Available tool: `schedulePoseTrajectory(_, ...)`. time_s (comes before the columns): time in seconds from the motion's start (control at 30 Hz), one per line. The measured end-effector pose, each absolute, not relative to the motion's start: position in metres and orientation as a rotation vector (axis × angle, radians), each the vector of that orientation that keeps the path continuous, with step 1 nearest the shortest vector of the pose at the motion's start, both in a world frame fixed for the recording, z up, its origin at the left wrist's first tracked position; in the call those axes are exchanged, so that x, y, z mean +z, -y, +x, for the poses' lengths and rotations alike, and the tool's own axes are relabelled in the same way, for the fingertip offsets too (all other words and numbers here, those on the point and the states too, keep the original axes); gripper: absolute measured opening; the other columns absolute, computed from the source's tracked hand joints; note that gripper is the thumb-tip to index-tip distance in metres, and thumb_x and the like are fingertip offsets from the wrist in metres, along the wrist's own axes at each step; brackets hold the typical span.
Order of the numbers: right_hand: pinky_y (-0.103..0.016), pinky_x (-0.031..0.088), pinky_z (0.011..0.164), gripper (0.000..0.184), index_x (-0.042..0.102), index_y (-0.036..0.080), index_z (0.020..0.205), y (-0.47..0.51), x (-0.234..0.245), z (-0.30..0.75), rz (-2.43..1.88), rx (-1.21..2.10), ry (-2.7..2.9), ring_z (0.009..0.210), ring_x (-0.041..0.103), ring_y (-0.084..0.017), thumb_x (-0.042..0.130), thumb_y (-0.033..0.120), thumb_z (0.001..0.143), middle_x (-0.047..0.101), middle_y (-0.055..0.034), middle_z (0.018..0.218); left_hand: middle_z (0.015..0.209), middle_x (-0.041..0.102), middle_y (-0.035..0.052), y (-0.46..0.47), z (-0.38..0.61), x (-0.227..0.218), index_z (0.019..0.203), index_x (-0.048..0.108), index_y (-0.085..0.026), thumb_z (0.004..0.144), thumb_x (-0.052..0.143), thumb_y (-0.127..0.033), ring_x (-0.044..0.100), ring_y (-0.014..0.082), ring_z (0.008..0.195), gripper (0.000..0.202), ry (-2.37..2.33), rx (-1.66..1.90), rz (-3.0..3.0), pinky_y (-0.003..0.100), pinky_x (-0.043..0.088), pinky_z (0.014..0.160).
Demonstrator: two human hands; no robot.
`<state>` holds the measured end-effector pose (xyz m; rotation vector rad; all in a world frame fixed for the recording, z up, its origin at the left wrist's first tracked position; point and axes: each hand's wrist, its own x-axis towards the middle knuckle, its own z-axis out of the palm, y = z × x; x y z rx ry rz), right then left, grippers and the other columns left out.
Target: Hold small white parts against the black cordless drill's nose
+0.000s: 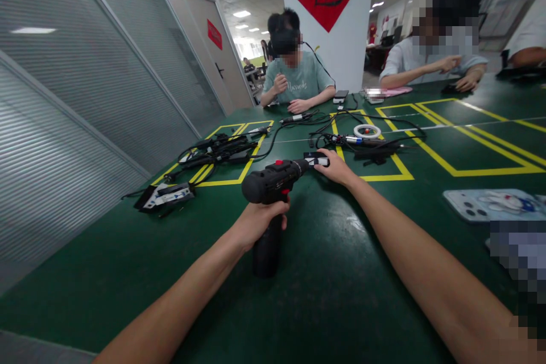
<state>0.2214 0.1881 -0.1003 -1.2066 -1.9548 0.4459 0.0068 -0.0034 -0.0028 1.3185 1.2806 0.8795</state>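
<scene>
Drill (268, 182), wrapped by left grip (265, 219), points at block (314, 160) pinched by right grip (336, 168), cables (228, 151) beyond.

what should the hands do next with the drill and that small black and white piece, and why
Probably square the drill up to the small piece before applying any force. The left hand grips the drill, its front end points at the piece, and the right hand holds that piece, but this view doesn't show whether they are aligned.
</scene>
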Motion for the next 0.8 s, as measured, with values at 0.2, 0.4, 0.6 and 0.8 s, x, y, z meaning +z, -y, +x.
schedulePoseTrajectory(0.2, -0.04, 0.043, 0.098, 0.055, 0.05, 0.022, 0.129, -0.1888, -0.1007, 0.2213, -1.199, 0.444, 1.954, 0.108, 0.055, -0.025, 0.063, 0.035, 0.077, 0.054, -0.0095, 0.116, 0.06, 0.059, 0.0005, 0.0039, 0.0078, -0.0015, 0.086, 0.062, -0.014, 0.073, 0.06, -0.027, 0.053, 0.0142, 0.052, 0.018, -1.304, 0.88, 1.305, 0.026, 0.037, 0.056)
schedulePoseTrajectory(0.4, -0.039, 0.043, 0.097, 0.055, 0.05, 0.022, 0.129, -0.1876, -0.0994, 0.2213, -1.21, 0.442, 1.953, 0.106, 0.055, -0.025, 0.063, 0.034, 0.076, 0.053, -0.0091, 0.116, 0.055, 0.057, 0.0001, 0.0044, 0.0096, 0.0012, 0.084, 0.061, -0.014, 0.072, 0.06, -0.027, 0.053, 0.0151, 0.052, 0.017, -1.315, 0.871, 1.295, 0.026, 0.036, 0.055)
schedulePoseTrajectory(0.6, -0.04, 0.043, 0.098, 0.056, 0.05, 0.021, 0.13, -0.1892, -0.1015, 0.2216, -1.196, 0.448, 1.953, 0.109, 0.054, -0.025, 0.063, 0.034, 0.076, 0.053, -0.0098, 0.117, 0.062, 0.058, -0.0007, 0.0049, 0.01, 0.0027, 0.084, 0.06, -0.015, 0.072, 0.061, -0.026, 0.054, 0.0135, 0.052, 0.017, -1.296, 0.89, 1.279, 0.026, 0.037, 0.056)
schedulePoseTrajectory(0.8, -0.04, 0.042, 0.099, 0.057, 0.049, 0.022, 0.13, -0.1906, -0.1035, 0.2218, -1.187, 0.455, 1.951, 0.111, 0.054, -0.024, 0.064, 0.034, 0.076, 0.053, -0.0091, 0.12, 0.061, 0.059, 0.0002, 0.0044, 0.0092, 0.0011, 0.084, 0.061, -0.015, 0.071, 0.06, -0.027, 0.054, 0.0147, 0.052, 0.018, -1.305, 0.885, 1.293, 0.027, 0.038, 0.056)
